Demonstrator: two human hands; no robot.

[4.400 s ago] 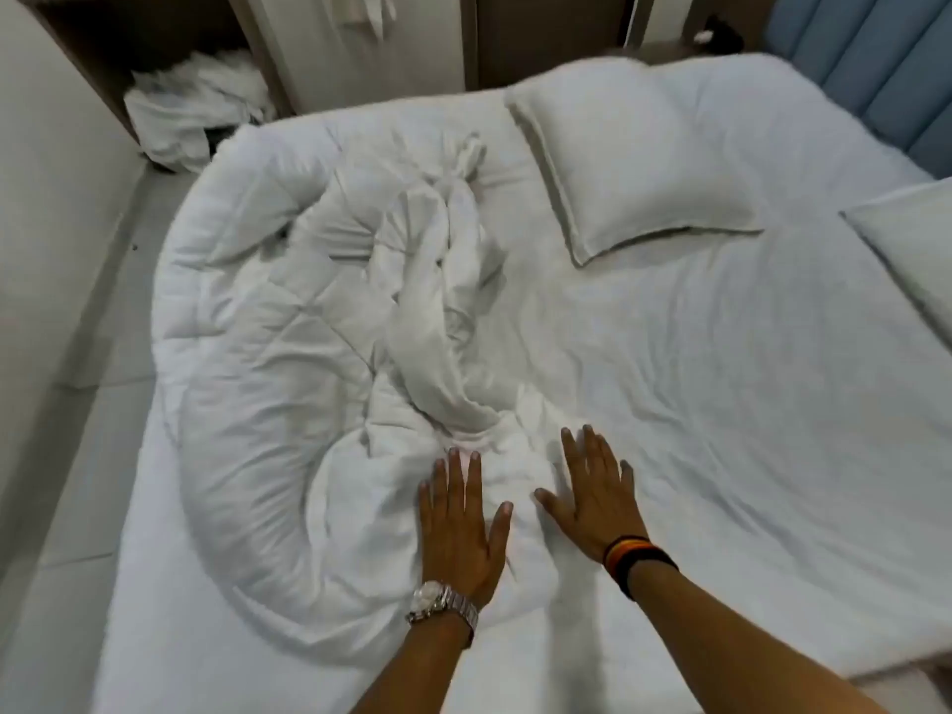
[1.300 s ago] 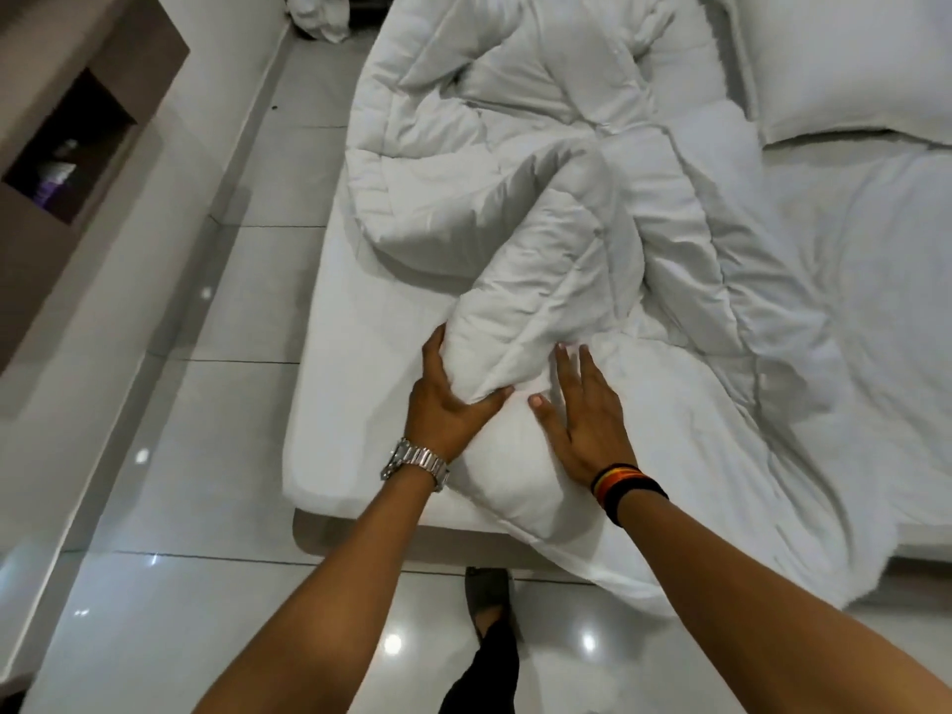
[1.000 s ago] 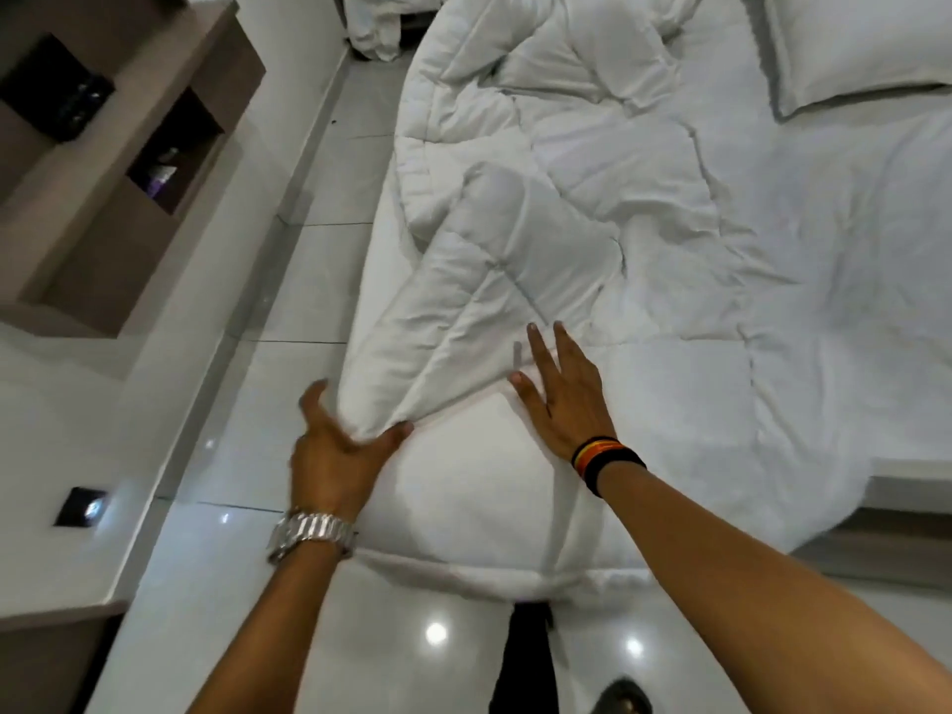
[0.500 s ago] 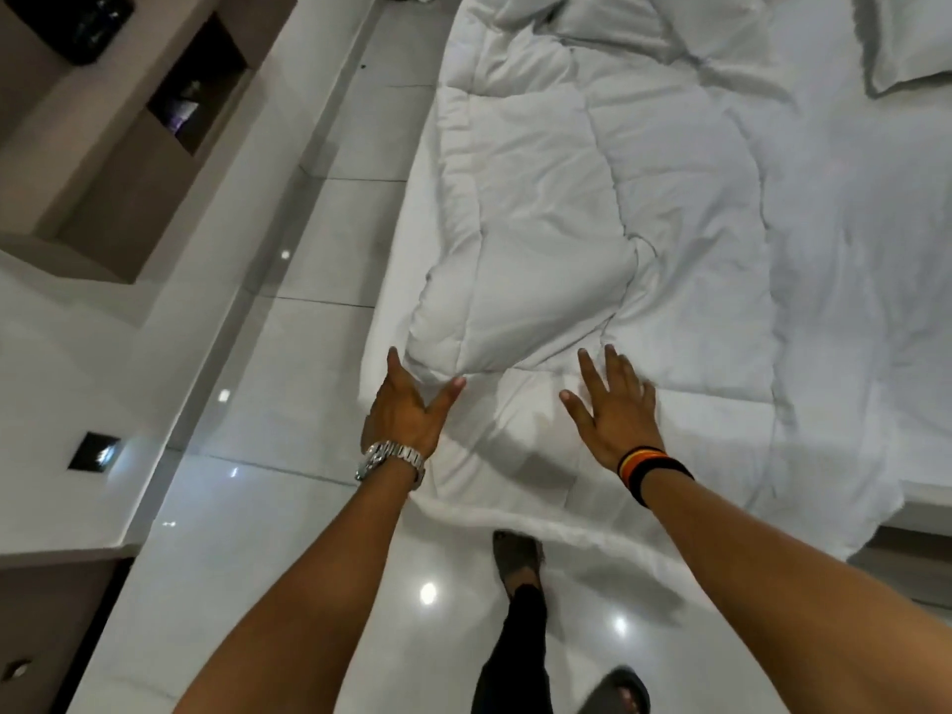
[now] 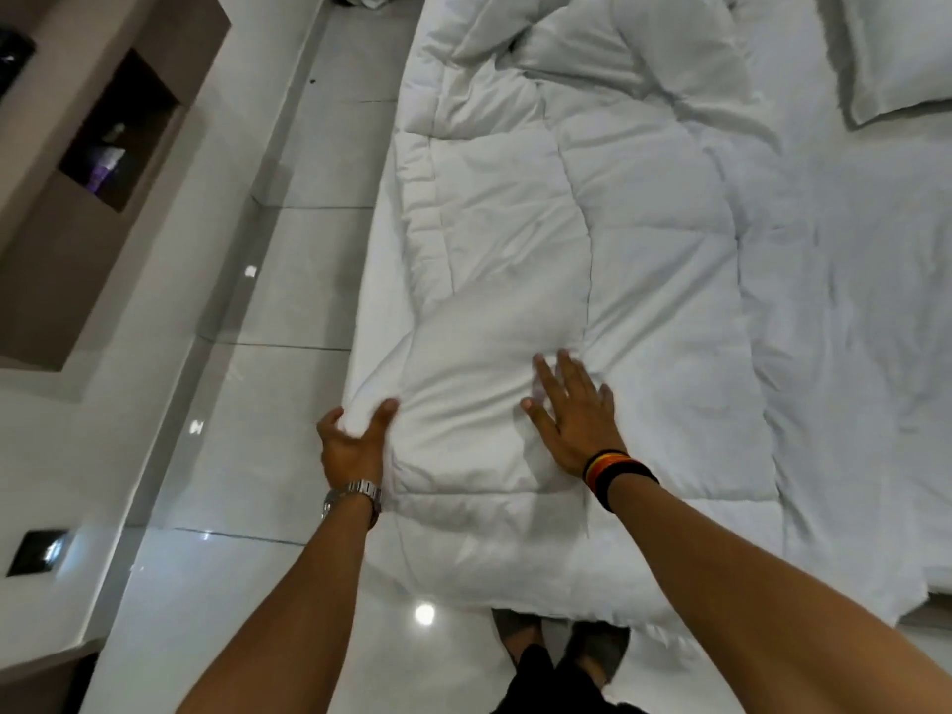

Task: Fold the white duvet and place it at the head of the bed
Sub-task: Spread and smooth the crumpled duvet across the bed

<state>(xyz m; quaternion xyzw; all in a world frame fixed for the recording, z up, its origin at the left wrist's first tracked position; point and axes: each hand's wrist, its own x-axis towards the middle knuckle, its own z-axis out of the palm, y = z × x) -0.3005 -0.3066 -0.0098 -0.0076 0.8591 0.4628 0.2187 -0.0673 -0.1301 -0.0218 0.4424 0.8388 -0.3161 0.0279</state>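
Note:
The white quilted duvet (image 5: 520,239) lies spread along the left side of the bed (image 5: 850,260), its near end hanging over the foot edge. My left hand (image 5: 353,438), with a metal watch, grips the duvet's left edge at the bed's corner, thumb and fingers pinching the fabric. My right hand (image 5: 574,414), with a striped wristband, rests flat on the duvet with fingers spread, to the right of the left hand. The far part of the duvet stays bunched near the top of the view.
A pillow (image 5: 896,49) lies at the top right. A glossy white tiled floor (image 5: 232,456) runs along the bed's left side. A brown wall shelf unit (image 5: 98,162) stands at the left. My feet (image 5: 556,646) are at the bed's foot.
The folded-over flap of duvet has been laid out flat. My left hand has shifted to pinch the left edge, and my right hand has slid right on top.

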